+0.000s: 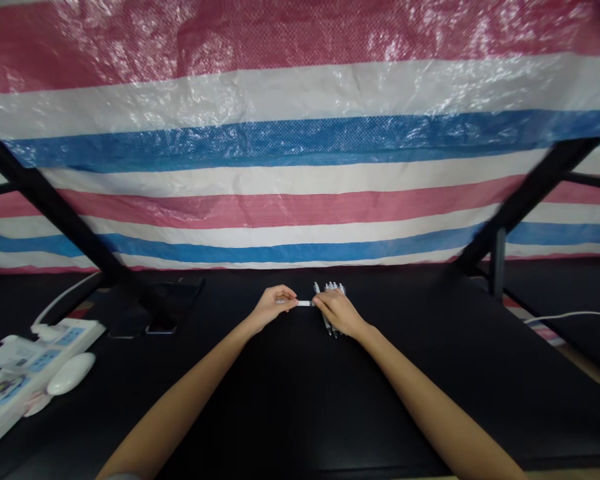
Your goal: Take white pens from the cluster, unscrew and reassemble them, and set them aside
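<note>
My left hand [275, 304] and my right hand [337, 312] are both pinched on a short white pen-like piece [304, 304] held level between them over the black table [300, 400]. Under and behind my right hand lies a small row of several grey-white pens [330, 289], tips pointing away from me. The part of the white piece inside each fist is hidden.
A striped red, white and blue tarp [300, 167] hangs behind the table. Black frame bars [55, 207] slant at left and right. At left lie white power strips [40, 347], a white mouse-shaped object [71, 373] and a dark phone [173, 307]. A white cable [565, 315] runs at right.
</note>
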Demonstrator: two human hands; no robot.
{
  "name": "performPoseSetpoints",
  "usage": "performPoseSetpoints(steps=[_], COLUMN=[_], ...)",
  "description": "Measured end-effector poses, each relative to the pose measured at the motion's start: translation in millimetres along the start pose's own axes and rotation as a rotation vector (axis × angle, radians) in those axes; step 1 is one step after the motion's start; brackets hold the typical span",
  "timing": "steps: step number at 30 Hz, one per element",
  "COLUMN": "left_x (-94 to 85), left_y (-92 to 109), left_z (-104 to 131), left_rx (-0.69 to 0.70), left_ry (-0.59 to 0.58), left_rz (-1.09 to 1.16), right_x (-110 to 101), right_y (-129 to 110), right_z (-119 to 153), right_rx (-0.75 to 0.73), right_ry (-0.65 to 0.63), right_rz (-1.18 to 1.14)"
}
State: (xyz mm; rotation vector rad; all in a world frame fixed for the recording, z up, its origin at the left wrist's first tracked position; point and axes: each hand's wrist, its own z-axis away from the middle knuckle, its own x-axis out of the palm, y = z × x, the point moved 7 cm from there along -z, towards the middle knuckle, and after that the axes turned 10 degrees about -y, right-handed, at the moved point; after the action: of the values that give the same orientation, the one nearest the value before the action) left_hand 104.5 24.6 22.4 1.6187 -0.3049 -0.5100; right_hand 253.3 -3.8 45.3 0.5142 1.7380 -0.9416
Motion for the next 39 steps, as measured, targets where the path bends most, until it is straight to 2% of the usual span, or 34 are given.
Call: performPoseSetpoints(steps=[6,9,15,24,31,36,39], left_x=[-9.5,-12.2,-10.6,-18.6,-16.5,-16.0,-15.9], left_y=[4,2,-8,-13,-12,-11,-10], left_z=[2,3,3,7,7,7,7], left_rx=[0.006,0.008,0.016,-0.005,-0.002,0.046,0.047], left_ry=[0.103,0.167,0.207,0.355,0.333,0.32,0.325], left_rz=[0.028,0.16,0.399,0.367,0.36,0.386,0.393], right_x=[-9,-10,-1,0,10,7,7], right_y=[-9,-13,-15,-9,-13,-10,-9], right_z=[2,3,-1,0,-3,-2,-2], right_rx=[-0.018,-0.002,0.054,0.172,0.115,0.156,0.161], right_ry=[0.035,0.054,0.047,0.107,0.021,0.109,0.115], right_rz=[-0.128,-0.164,-0.125,-0.074,-0.003,-0.076,-0.072])
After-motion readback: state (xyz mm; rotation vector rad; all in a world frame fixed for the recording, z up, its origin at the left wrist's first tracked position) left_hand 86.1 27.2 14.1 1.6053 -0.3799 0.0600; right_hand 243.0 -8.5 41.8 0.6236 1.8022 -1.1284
